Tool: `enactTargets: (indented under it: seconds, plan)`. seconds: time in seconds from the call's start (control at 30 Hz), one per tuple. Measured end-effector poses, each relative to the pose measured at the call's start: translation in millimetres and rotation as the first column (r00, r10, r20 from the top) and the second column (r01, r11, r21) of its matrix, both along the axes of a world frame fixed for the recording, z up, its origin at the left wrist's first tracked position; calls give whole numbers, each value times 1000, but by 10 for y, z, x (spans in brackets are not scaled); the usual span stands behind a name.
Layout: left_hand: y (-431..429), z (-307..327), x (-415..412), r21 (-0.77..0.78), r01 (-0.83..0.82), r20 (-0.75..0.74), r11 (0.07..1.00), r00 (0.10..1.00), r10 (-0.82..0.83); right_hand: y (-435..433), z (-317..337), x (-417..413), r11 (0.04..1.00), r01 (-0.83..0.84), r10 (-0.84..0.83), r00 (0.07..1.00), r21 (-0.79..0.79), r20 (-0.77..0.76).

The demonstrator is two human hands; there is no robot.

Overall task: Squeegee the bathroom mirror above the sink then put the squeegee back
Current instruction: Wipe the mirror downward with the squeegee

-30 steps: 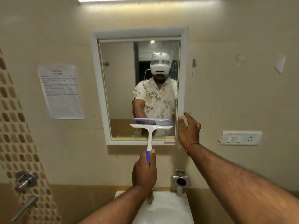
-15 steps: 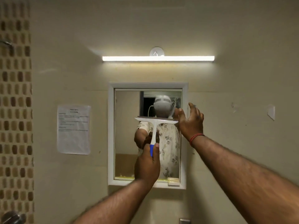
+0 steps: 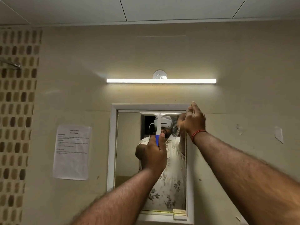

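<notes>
Red thread (image 3: 197,135) circles the wrist below the right hand (image 3: 194,120), which is raised to the upper right corner of the white frame (image 3: 113,143). Its fingers point up, straight and close together, against the frame's edge, though blur softens them. Lower and nearer the middle, the left hand (image 3: 152,153) grips the squeegee (image 3: 159,122) by the blue lower part of its handle, fingers wrapped round it and the thumb laid up along the shaft.

The squeegee stands upright with its white blade level against the glass at the very top of the mirror (image 3: 128,143). The blade runs from left of the middle to just beside the right hand. In the glass a floral shirt and a white headset are reflected. A small pale label (image 3: 179,213) sits at the frame's lower right corner.

On the beige wall (image 3: 243,70), a paper notice (image 3: 72,151) hangs left of the mirror, its print too small to read. Torn scraps (image 3: 279,134) cling to the wall on the right. A lit tube light (image 3: 161,80) lies horizontal above the mirror, with a round white fitting over its middle. A mosaic tile strip (image 3: 16,111) runs down the far left, crossed high up by a metal pipe (image 3: 9,64). White ceiling panels (image 3: 162,8) close the top.
</notes>
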State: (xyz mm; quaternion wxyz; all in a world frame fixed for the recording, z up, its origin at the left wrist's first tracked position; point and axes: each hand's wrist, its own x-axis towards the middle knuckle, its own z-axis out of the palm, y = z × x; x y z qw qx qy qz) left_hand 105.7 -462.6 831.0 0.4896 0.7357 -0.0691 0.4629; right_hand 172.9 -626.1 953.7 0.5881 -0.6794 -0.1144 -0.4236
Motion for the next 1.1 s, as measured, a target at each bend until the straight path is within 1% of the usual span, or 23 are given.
enactTargets:
  seconds: [0.07,0.2,0.43,0.57,0.67,0.8,0.93,1.1]
  plan:
    - [-82,25,-30,0,47,13,999,999,-47,-11,21,40,998,-43,42,999,43,19]
    - [-117,35,-20,-9,34,40,999,999,-33,-21,-5,128,995,-73,69,997,72,45]
    - [-167,-10,2,-31,50,39,998,998,-49,-116,-37,246,997,68,-68,997,-28,25]
    - [-238,-57,4,3,-26,29,1000,999,26,-187,-14,239,985,144,-142,990,-95,24]
    - [-287,-34,-7,-2,-16,21,1000,1000,16,-215,-42,228,980,152,-153,988,-128,7]
    - [-320,21,-15,-27,26,11,999,1000,-26,-202,-51,147,981,138,-141,990,-138,-12]
    - [-330,11,29,-30,32,1,999,999,-32,-191,-42,138,980,126,-133,990,-154,-37]
    - [-347,-32,50,-19,20,8,1000,1000,-20,-183,-64,202,975,124,-128,992,-185,-9]
